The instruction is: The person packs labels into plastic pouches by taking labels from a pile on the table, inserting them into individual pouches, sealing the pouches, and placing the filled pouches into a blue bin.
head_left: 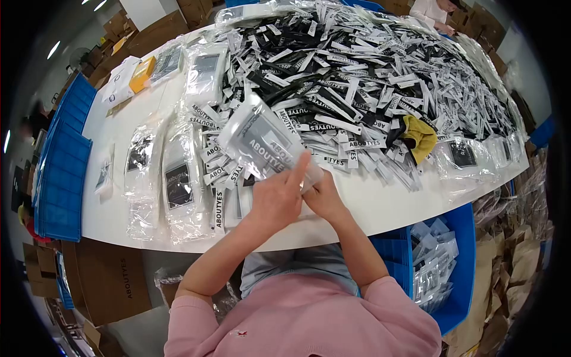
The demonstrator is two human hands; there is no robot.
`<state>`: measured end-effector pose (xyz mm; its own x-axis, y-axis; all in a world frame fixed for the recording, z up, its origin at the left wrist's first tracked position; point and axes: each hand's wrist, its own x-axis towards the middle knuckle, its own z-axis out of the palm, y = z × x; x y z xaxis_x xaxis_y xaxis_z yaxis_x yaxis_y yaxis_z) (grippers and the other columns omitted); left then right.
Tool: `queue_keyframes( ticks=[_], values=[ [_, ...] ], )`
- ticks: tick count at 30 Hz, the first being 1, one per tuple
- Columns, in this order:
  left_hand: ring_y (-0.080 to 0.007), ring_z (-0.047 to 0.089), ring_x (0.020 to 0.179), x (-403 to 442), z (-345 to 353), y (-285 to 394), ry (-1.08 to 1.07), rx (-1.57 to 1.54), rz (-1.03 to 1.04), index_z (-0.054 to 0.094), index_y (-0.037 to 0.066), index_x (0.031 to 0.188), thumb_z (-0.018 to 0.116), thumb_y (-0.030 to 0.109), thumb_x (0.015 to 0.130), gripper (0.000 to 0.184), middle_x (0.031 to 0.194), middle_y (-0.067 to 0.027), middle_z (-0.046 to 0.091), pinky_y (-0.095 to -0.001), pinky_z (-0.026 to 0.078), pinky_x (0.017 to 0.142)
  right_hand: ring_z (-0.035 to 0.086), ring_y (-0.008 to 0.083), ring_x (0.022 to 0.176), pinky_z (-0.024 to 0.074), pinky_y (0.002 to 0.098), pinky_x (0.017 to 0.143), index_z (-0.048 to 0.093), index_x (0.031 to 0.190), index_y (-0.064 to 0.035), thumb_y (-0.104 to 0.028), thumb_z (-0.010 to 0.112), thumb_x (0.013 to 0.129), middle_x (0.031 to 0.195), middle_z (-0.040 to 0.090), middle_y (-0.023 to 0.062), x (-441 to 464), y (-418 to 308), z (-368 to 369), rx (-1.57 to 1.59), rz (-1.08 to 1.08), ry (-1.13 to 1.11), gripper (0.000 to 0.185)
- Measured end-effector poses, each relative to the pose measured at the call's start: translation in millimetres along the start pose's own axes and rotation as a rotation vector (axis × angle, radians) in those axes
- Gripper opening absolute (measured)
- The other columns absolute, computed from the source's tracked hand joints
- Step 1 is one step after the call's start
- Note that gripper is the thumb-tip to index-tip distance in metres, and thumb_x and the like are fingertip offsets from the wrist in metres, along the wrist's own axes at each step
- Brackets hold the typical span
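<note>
A clear plastic bag (259,140) with a dark printed label reading ABOUTYES is held up in front of me, tilted to the left over the table. My left hand (276,199) grips its lower edge, with one finger stretched along the film. At the bag's lower right corner, my right hand (324,193) is closed on it; part of its fingers is hidden behind the bag. Just beyond lies a large heap of narrow black and white ABOUTYES packets (333,89). Left of my hands are stacks of flat clear bags (177,181).
A yellow cloth (421,140) lies at the heap's near right edge. More clear bags (467,157) lie on the white table (369,208) at right. A blue bin (464,268) with filled packets stands below. Blue crates (59,178) line the left; another person (434,13) is at the far right.
</note>
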<state>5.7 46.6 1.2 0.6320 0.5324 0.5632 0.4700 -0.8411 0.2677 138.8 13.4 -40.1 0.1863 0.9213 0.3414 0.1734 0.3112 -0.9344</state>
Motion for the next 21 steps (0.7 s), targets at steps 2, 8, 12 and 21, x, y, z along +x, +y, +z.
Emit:
queue_keyframes(
  ticks=[2, 8, 12, 21],
  values=[
    [-0.0244, 0.056, 0.052, -1, 4, -13, -0.019, 0.008, -0.143, 0.036, 0.005, 0.135, 0.062, 0.006, 0.064, 0.075, 0.063, -0.0065, 0.054, -0.0362, 0.042, 0.043, 0.057, 0.0109, 0.062, 0.0450, 0.0252, 0.052, 0.058, 0.090, 0.0024, -0.012, 0.055, 0.084, 0.075, 0.063, 0.0086, 0, -19, -5, 0.221, 0.380, -0.290, 0.016],
    [-0.0256, 0.058, 0.053, 0, 3, 9, -0.094, 0.100, -0.049, 0.033, -0.001, 0.134, 0.061, 0.008, 0.067, 0.073, 0.065, -0.0091, 0.058, -0.0373, 0.043, 0.043, 0.055, 0.0063, 0.059, 0.0440, 0.0228, 0.049, 0.060, 0.083, 0.0029, -0.006, 0.058, 0.082, 0.070, 0.062, 0.0045, 3, -5, 3, 0.012, 0.092, 0.014, 0.009],
    [-0.0274, 0.058, 0.055, 2, 2, 0, -0.161, 0.056, -0.169, 0.030, 0.001, 0.136, 0.058, 0.005, 0.068, 0.074, 0.061, -0.0096, 0.056, -0.0389, 0.044, 0.047, 0.054, 0.0048, 0.060, 0.0436, 0.0225, 0.052, 0.061, 0.085, 0.0023, -0.006, 0.059, 0.082, 0.070, 0.062, 0.0016, 5, -12, -2, 0.180, 0.293, -0.076, 0.009],
    [-0.0250, 0.058, 0.060, 46, -51, -37, 0.004, 0.137, 0.310, 0.039, 0.005, 0.131, 0.066, 0.012, 0.066, 0.070, 0.066, -0.0076, 0.058, -0.0321, 0.047, 0.062, 0.053, 0.0034, 0.073, 0.0439, 0.0201, 0.063, 0.056, 0.106, 0.0000, -0.009, 0.059, 0.084, 0.087, 0.060, -0.0002, 10, -12, -18, 0.371, 0.277, -0.230, 0.024]
  ],
)
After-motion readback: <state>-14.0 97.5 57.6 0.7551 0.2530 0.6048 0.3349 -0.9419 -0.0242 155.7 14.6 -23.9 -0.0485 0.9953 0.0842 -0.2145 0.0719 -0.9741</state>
